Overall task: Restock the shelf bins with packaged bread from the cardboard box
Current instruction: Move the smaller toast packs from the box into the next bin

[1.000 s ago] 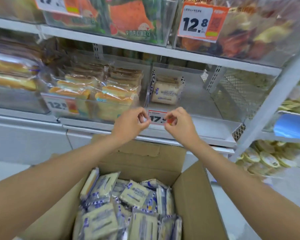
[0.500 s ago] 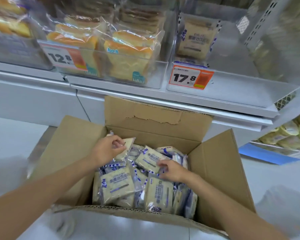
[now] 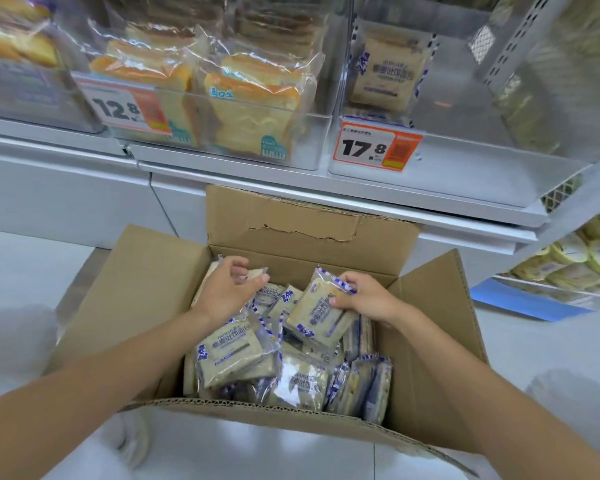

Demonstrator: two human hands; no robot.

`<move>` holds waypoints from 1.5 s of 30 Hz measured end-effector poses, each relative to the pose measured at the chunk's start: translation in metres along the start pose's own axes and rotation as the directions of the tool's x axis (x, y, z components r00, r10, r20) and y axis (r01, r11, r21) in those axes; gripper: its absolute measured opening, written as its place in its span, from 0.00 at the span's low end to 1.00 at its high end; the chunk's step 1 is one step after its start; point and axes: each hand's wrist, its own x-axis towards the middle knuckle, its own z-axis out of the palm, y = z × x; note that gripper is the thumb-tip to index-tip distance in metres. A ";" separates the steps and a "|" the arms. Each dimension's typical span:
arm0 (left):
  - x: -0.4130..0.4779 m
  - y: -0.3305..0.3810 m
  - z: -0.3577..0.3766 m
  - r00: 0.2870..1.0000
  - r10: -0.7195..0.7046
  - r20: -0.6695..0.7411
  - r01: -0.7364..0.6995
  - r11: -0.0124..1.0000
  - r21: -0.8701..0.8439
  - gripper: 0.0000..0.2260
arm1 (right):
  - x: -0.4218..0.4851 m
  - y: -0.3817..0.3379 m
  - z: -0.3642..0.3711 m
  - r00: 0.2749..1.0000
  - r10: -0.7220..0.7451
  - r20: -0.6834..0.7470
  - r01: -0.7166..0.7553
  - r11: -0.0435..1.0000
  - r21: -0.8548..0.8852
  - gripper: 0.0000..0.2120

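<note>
Inside the cardboard box (image 3: pixel 146 271), the right hand (image 3: pixel 368 298) pinches a tilted bread packet (image 3: pixel 317 318) by its far edge, the left hand (image 3: pixel 226 289) curls its fingers round a second packet (image 3: pixel 257 273), and the sparse shelf bin (image 3: pixel 465 109) lies far and higher, nearer the right hand.

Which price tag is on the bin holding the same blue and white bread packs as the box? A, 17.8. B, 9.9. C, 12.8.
A: the 17.8 tag fronts the bin whose upright pack matches the blue-and-white packs in the cardboard box.
</note>
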 end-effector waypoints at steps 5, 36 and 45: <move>-0.010 0.003 0.009 0.995 -0.097 -0.008 0.095 0.981 -0.169 0.39 | -0.004 -0.010 0.003 0.997 0.053 -0.061 -0.031 0.951 0.307 0.11; 0.005 -0.013 -0.064 0.981 -0.176 -0.085 0.153 0.961 -0.232 0.10 | 0.003 -0.027 0.022 0.987 -0.027 -0.160 0.071 0.958 0.279 0.04; -0.013 0.021 -0.006 0.982 -0.076 0.171 0.092 0.992 -0.084 0.24 | -0.019 -0.038 0.030 0.981 0.053 -0.187 0.100 0.688 0.719 0.06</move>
